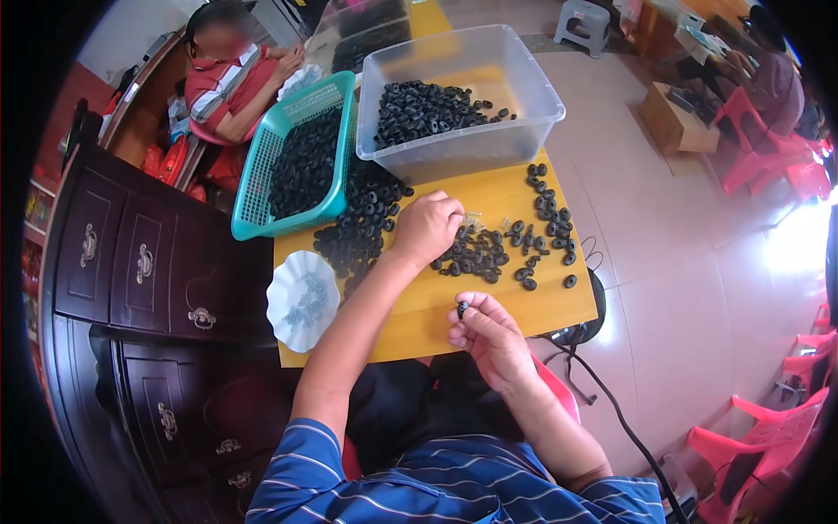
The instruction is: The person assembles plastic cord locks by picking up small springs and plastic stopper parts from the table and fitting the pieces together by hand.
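Note:
Near the table's front edge, my right hand (493, 341) pinches a small black ring-shaped part (463, 309) between thumb and fingers. Farther forward, my left hand (428, 229) is closed, its fingertips beside a small pile of thin, shiny metal pieces (474, 222). Whether one of those pieces is between the fingers is hidden. Just below that hand lies a heap of black parts (471, 255). More black parts (552, 218) are spread along the table's right side. A white scalloped dish (281, 334) with small shiny pieces in it stands left of my left forearm.
A green basket (251, 229) and a clear plastic bin (463, 141), both holding black parts, stand on the yellow table (397, 341). A dark cabinet (131, 262) closes off the left. Across the table sits a person (229, 96). Pink chairs (768, 437) and a cable (624, 419) are right.

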{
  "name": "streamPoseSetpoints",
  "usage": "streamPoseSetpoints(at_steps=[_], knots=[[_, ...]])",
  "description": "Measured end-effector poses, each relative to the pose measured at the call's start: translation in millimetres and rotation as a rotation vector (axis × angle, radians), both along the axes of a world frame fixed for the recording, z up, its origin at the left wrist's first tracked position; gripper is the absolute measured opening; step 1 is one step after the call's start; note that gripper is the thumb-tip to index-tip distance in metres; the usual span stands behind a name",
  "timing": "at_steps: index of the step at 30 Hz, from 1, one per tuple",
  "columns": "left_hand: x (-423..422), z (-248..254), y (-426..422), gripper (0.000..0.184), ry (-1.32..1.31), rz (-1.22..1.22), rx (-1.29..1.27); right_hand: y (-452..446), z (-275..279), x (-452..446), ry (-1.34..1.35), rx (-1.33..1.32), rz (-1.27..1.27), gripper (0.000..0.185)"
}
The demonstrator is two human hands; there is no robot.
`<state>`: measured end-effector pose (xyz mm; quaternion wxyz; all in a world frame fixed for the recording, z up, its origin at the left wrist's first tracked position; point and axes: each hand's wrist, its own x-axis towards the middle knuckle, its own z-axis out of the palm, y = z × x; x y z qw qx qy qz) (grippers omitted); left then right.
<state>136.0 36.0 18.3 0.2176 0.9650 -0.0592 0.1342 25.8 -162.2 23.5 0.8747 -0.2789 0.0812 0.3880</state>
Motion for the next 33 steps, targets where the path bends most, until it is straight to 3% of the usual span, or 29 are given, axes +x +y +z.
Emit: streamPoseSetpoints(at_steps=[4,7,10,11,13,19,26,33], knots=[[-0.4,-3.3,3.7,0.006,-0.098,-0.025,0.102,0.4,0.0,-0.5,-0.008,-0.016,-0.003,0.021],[-5.6,3.3,5.9,0.007,-0.151,0.028,0.030,0.2,1.0,-0.6,-0.012,-0.015,-0.016,0.020],[-23.7,19.4,6.2,0.005,-0.151,0.075,-0.300,1.0,1.7,-0.9,-0.019,-0.025,-0.037,0.020],[-34.2,27.9,4.4,0.005,-0.149,0.080,-0.300,1.2,2.0,-0.8,-0.029,-0.041,-0.053,0.020],[-58.1,44.5,-0.8,0.006,-0.006,0.046,-0.586,0.9,3.8,-1.1,-0.052,-0.057,-0.058,0.020],[-113.2,52.9,-8.8,0.007,0.202,-0.016,-0.932,5.1,-0.5,-6.2,-0.175,-0.107,-0.079,0.023],[-129.7,64.0,-20.9,0.007,0.144,-0.117,-0.787,8.5,3.6,-8.6,-0.335,-0.151,-0.137,0.026],[-135.7,59.9,-19.5,0.007,0.171,-0.099,-0.841,8.3,1.7,-9.1,-0.369,-0.181,-0.099,0.026]])
